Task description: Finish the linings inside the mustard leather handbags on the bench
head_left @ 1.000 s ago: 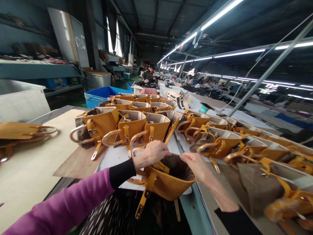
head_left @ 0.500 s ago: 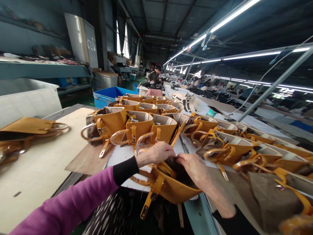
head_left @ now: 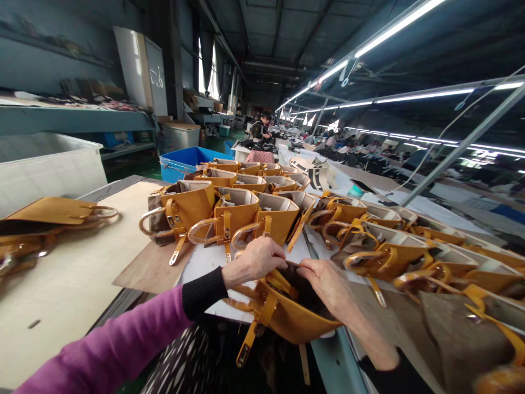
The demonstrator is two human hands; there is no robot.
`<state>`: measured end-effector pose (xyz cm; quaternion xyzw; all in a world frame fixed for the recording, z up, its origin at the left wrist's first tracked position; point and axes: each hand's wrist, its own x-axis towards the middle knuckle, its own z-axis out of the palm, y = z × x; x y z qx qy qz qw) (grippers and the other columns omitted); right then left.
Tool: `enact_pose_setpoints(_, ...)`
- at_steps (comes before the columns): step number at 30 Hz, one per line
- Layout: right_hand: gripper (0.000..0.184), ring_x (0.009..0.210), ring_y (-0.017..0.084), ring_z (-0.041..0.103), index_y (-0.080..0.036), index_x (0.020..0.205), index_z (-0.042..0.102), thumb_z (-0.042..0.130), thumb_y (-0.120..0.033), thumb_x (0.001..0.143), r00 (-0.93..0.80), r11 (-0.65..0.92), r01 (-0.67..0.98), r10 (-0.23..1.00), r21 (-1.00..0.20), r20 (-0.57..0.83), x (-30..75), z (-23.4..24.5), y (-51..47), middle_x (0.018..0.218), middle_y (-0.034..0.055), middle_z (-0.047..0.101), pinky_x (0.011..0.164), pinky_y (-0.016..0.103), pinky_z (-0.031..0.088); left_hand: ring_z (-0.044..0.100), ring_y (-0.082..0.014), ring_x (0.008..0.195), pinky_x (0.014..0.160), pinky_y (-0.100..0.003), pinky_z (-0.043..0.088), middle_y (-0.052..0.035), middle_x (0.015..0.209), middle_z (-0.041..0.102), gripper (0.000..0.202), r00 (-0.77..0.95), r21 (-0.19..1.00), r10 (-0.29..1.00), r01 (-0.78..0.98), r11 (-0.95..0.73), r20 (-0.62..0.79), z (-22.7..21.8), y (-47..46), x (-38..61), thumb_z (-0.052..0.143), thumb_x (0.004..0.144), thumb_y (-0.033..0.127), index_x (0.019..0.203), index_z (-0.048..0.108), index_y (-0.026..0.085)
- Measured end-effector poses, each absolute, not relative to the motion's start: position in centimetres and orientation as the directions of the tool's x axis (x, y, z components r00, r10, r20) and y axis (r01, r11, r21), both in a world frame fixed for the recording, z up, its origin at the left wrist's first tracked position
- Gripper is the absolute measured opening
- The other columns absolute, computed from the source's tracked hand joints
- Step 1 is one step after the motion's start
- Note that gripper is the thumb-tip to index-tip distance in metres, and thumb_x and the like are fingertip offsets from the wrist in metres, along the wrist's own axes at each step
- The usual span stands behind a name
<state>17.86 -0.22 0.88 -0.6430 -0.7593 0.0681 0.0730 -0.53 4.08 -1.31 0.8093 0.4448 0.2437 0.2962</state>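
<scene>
A mustard-yellow handbag (head_left: 293, 314) with a dark inside lies tilted at the table's near edge, its mouth facing up. My left hand (head_left: 256, 261) pinches the far rim of this handbag, fingers closed. Just to the right, my right hand (head_left: 328, 284) grips the same rim between thumb and fingers. A small gap separates the two hands. One strap with a metal clasp plate (head_left: 245, 347) hangs from the bag's front. The handle sticks out to the left, beneath my left wrist. My fingertips partly hide the rim.
Rows of similar yellow bags (head_left: 240, 213) stand just beyond my hands, and more bags (head_left: 394, 254) fill the right side. Another bag (head_left: 53, 216) lies on the pale board (head_left: 77, 262) at left. Behind are a blue bin (head_left: 186, 164) and a white tub (head_left: 53, 169). A person (head_left: 261, 128) sits far back.
My hands have moved slightly apart along the handbag's rim, the left one shifting a little to the left. The bag stays in nearly the same place.
</scene>
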Motion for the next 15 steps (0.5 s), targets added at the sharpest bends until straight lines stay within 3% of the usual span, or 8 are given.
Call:
enact_pose_setpoints(7, 0.025, 0.066, 0.015, 0.057, -0.026, 0.077, 0.065, 0.044, -0.033, 0.088, -0.291, 0.289, 0.895, 0.956, -0.341, 0.049, 16.6, 0.9, -0.2, 0.069, -0.0011, 0.066, 0.061, 0.025, 0.032, 0.051, -0.0111, 0.06, 0.054, -0.02, 0.034, 0.0017, 0.058, 0.06, 0.018, 0.482, 0.742, 0.869, 0.542, -0.395, 0.111, -1.1, 3.6, -0.5, 0.057, 0.073, 0.024, 0.075, 0.074, 0.017)
enact_pose_setpoints(15, 0.032, 0.062, 0.014, 0.058, -0.025, 0.073, 0.068, 0.042, -0.031, 0.09, -0.307, 0.319, 0.905, 0.948, -0.283, 0.087, 16.1, 0.6, 0.4, 0.065, 0.0007, 0.068, 0.058, 0.026, 0.032, 0.047, -0.0099, 0.057, 0.053, -0.019, 0.033, 0.0018, 0.056, 0.056, 0.018, 0.518, 0.753, 0.849, 0.515, -0.41, 0.108, -1.0, 3.7, -1.0, 0.057, 0.075, 0.022, 0.075, 0.073, 0.014)
